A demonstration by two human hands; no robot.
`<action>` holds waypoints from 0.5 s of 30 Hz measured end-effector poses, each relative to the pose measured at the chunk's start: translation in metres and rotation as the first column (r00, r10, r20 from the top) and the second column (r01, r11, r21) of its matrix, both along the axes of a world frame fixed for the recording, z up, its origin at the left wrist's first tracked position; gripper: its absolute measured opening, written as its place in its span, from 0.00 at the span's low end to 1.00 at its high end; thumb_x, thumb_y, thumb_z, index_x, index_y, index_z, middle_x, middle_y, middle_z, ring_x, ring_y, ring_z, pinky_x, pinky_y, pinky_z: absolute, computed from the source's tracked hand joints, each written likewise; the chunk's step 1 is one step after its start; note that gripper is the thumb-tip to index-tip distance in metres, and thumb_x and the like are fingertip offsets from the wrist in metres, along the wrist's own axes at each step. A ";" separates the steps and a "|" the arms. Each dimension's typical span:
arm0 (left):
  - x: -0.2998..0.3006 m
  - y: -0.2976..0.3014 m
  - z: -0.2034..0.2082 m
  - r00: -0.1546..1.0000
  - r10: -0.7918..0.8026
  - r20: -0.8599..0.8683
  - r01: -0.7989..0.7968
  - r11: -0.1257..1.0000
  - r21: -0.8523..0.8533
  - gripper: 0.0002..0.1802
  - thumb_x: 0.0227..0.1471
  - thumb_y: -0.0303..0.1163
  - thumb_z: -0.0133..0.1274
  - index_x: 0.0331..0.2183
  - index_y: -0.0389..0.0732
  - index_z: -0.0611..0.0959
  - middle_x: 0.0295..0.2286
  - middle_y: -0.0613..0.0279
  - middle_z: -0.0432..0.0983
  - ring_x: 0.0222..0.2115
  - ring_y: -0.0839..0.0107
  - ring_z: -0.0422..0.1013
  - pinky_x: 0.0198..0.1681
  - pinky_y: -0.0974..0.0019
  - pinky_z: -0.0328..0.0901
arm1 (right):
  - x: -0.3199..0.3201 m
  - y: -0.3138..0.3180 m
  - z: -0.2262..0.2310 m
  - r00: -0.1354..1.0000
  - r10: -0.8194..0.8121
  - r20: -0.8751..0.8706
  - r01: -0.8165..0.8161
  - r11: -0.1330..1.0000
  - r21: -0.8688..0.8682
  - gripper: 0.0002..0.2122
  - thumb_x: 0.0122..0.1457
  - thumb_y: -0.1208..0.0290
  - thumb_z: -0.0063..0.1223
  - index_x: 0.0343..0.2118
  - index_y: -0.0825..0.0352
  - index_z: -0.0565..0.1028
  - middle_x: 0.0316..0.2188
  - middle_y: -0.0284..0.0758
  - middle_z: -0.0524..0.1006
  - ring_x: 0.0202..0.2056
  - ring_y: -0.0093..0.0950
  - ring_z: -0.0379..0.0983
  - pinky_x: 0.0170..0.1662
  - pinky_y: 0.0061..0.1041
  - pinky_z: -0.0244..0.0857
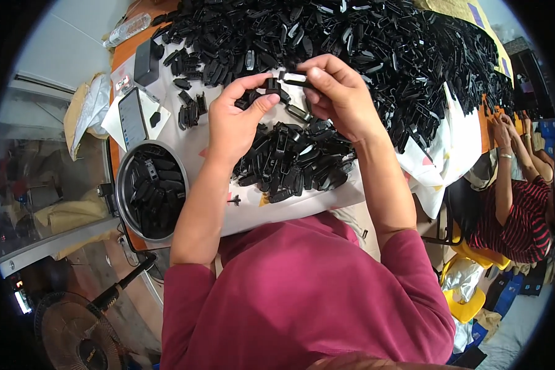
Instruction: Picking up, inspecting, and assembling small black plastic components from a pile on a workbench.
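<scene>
My left hand (235, 120) pinches a small black plastic part (274, 85) between thumb and forefinger. Close beside it, my right hand (345, 95) grips another black plastic part (295, 78) with a pale, shiny face. Whether the two parts touch is too small to tell. Both hands are above the table, between a huge heap of similar black parts (376, 49) at the back and a smaller pile (293, 157) nearer my body. Their exact kind is unclear.
On the left stand a metal bowl (182, 213) of black parts, a phone (131, 117), a dark box (147, 63) and a plastic bottle (128, 29). A fan (77, 330) is at lower left. At right, another person (515, 213) in a striped top works.
</scene>
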State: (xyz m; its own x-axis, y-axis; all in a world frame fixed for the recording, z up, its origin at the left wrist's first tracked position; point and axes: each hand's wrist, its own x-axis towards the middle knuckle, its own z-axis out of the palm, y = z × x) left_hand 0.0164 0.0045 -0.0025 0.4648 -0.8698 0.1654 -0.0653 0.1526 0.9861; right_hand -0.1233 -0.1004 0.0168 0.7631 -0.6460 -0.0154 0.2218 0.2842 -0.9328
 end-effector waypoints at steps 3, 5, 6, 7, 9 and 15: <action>0.000 0.000 -0.002 1.000 -0.001 -0.001 0.001 1.000 0.022 0.14 0.42 0.24 0.57 0.36 0.35 0.77 0.32 0.64 0.73 0.32 0.80 0.67 0.37 0.76 0.63 | -0.003 0.001 0.000 0.997 -0.016 0.070 0.011 0.998 0.069 0.08 0.56 0.68 0.48 0.33 0.67 0.69 0.16 0.26 0.65 0.15 0.12 0.55 0.16 0.11 0.48; 0.001 -0.002 -0.005 0.987 0.007 0.159 -0.001 0.999 -0.034 0.14 0.41 0.24 0.58 0.35 0.35 0.78 0.31 0.63 0.74 0.32 0.78 0.68 0.37 0.75 0.63 | -0.003 0.000 -0.004 0.999 0.034 -0.020 -0.034 0.999 0.004 0.07 0.55 0.69 0.49 0.32 0.66 0.70 0.16 0.26 0.65 0.15 0.12 0.54 0.15 0.10 0.47; 0.000 -0.001 -0.004 0.987 0.005 0.159 0.001 0.999 -0.035 0.14 0.41 0.24 0.58 0.35 0.35 0.78 0.31 0.63 0.74 0.32 0.78 0.68 0.37 0.75 0.63 | -0.003 0.003 -0.004 1.000 -0.003 -0.028 0.003 1.000 -0.002 0.05 0.54 0.70 0.50 0.29 0.65 0.69 0.15 0.24 0.64 0.15 0.11 0.53 0.15 0.10 0.45; -0.002 0.000 -0.003 0.987 0.002 0.158 0.006 0.998 -0.054 0.14 0.41 0.24 0.58 0.35 0.36 0.78 0.31 0.65 0.74 0.32 0.79 0.67 0.37 0.76 0.62 | -0.005 0.004 -0.003 1.000 -0.005 -0.028 0.005 1.000 -0.002 0.05 0.54 0.70 0.50 0.29 0.65 0.69 0.15 0.24 0.64 0.15 0.11 0.53 0.15 0.10 0.45; -0.004 0.001 -0.001 0.988 -0.001 0.156 0.013 0.997 -0.074 0.15 0.41 0.24 0.58 0.36 0.37 0.78 0.30 0.66 0.74 0.31 0.80 0.67 0.37 0.77 0.62 | -0.008 0.005 -0.003 0.999 0.027 -0.043 -0.023 0.996 0.086 0.05 0.54 0.70 0.50 0.28 0.64 0.69 0.15 0.22 0.63 0.15 0.10 0.52 0.15 0.10 0.42; -0.002 0.003 0.010 0.681 0.121 0.722 0.018 0.983 -0.182 0.13 0.40 0.24 0.58 0.34 0.36 0.79 0.30 0.65 0.74 0.31 0.77 0.68 0.37 0.75 0.62 | -0.014 0.006 -0.006 0.997 0.027 -0.076 -0.026 1.000 0.017 0.06 0.54 0.69 0.51 0.25 0.62 0.67 0.14 0.20 0.60 0.14 0.10 0.51 0.15 0.11 0.40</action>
